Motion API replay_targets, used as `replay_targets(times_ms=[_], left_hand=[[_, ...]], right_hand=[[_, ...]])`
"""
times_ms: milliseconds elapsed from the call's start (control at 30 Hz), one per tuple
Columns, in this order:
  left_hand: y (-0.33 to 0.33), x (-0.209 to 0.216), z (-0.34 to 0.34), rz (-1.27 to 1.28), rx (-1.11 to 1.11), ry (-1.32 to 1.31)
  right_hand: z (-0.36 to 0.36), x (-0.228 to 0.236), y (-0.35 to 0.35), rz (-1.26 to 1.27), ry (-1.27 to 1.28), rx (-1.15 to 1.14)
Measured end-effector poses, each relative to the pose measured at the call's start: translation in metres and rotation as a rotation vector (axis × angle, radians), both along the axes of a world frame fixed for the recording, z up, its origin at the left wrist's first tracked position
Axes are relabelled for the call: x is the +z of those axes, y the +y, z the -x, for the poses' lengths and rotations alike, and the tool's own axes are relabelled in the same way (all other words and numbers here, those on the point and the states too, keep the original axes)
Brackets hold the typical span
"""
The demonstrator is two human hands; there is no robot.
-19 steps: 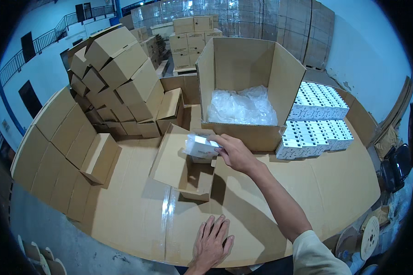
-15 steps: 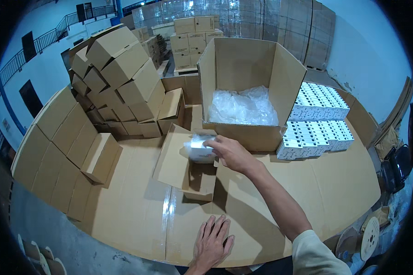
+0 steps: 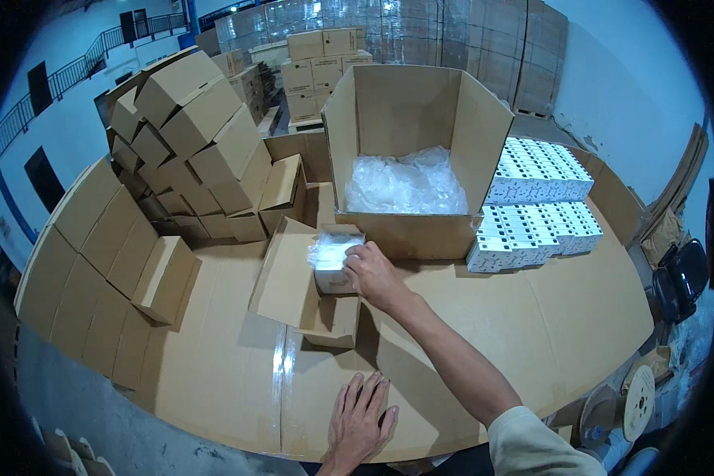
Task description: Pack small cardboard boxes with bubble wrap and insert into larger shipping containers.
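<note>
Right hand [image 3: 378, 279]: fingers apparently pinching a white printed box [image 3: 333, 281] in the small open carton [image 3: 329, 339]; likely light, stiff, best held by opposite sides. Left hand [image 3: 359, 420]: empty, fingers spread, before the carton.

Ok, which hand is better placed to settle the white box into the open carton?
Probably the right: the right hand grips the white box at the far end of the open carton. The left hand lies palm down on the cardboard tabletop, well short of the carton.
</note>
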State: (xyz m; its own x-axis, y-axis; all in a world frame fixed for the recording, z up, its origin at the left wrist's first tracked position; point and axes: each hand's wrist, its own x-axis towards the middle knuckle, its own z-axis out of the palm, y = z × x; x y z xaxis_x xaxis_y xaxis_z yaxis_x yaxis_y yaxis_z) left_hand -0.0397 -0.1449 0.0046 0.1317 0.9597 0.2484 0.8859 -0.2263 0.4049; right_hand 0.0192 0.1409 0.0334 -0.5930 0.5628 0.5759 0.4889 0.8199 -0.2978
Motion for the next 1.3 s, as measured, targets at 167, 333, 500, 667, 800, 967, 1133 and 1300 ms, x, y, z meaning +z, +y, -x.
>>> replay_targets(times_ms=[167,333,500,667,800,967,1133,1300], left_hand=[[0.004,-0.008,-0.005,-0.017,-0.03,-0.038],[0.009,0.002,-0.005,0.058,-0.047,-0.059],[0.049,-0.007,-0.024,0.042,-0.081,0.03],[0.11,-0.008,-0.047,0.016,-0.135,0.007],[0.163,-0.011,-0.069,0.018,-0.119,0.009],[0.193,-0.01,-0.077,0.034,-0.173,0.024],[0.191,-0.006,-0.076,0.055,-0.212,0.024],[0.19,-0.001,-0.079,0.105,-0.218,0.027]], right_hand=[[-0.022,0.017,-0.021,0.087,-0.092,-0.16],[-0.053,0.006,-0.045,0.322,-0.062,-0.047],[-0.148,-0.014,-0.067,0.394,-0.047,-0.174],[-0.252,-0.036,-0.076,0.255,-0.097,-0.244],[-0.333,-0.042,-0.075,0.283,-0.065,-0.376],[-0.41,-0.026,-0.07,0.331,-0.141,-0.678],[-0.43,-0.018,-0.043,0.28,-0.059,-0.831],[-0.423,-0.024,-0.008,0.253,-0.04,-0.884]])
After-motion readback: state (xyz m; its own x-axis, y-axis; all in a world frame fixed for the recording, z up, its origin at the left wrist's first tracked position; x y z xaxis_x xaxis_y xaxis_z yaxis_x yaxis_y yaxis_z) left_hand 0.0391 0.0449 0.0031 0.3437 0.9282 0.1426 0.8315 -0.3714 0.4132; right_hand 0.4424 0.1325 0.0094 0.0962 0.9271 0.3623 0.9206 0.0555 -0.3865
